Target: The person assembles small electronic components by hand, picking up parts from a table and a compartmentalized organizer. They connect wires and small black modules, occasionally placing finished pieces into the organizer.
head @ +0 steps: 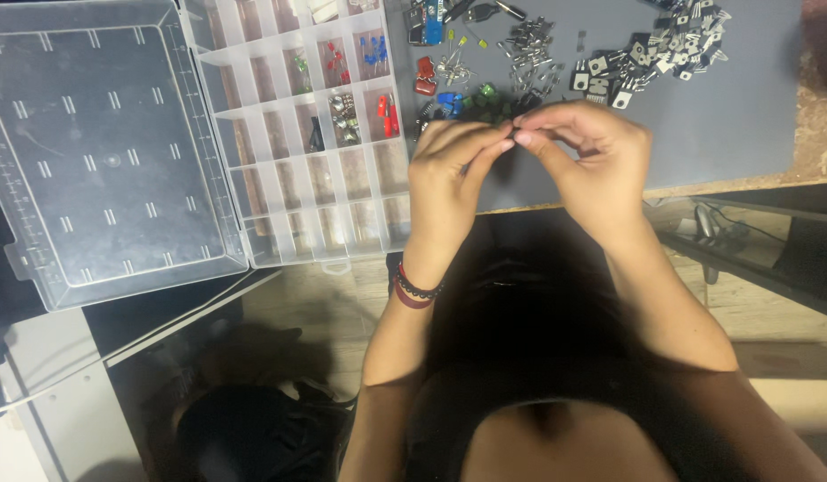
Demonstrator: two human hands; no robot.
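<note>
A: A tiny part [515, 137] is pinched between the fingertips of both hands, held up just above the near edge of the grey mat [726, 134]. Too small for its kind to be told.

B: And the grip on each side?

A: The left hand [449, 174] is seen closed on the part with thumb and forefinger; the right hand [592, 165] is closed on it too, fingertips met against the left's. A dark bead bracelet [416, 290] is worn on the left wrist.

B: What is laid out beyond the hands?

A: Just behind them, dark green parts [489, 103] are heaped on the mat. Further back, small metal parts [529, 49] are scattered, and black finned components [663, 54] are piled to the right.

B: To the left?

A: A clear compartment box [297, 205] is spread open on the table [819, 134], its lid [101, 152] folded flat. Red, blue and green pieces are held in a few upper cells; the lower cells look bare.
</note>
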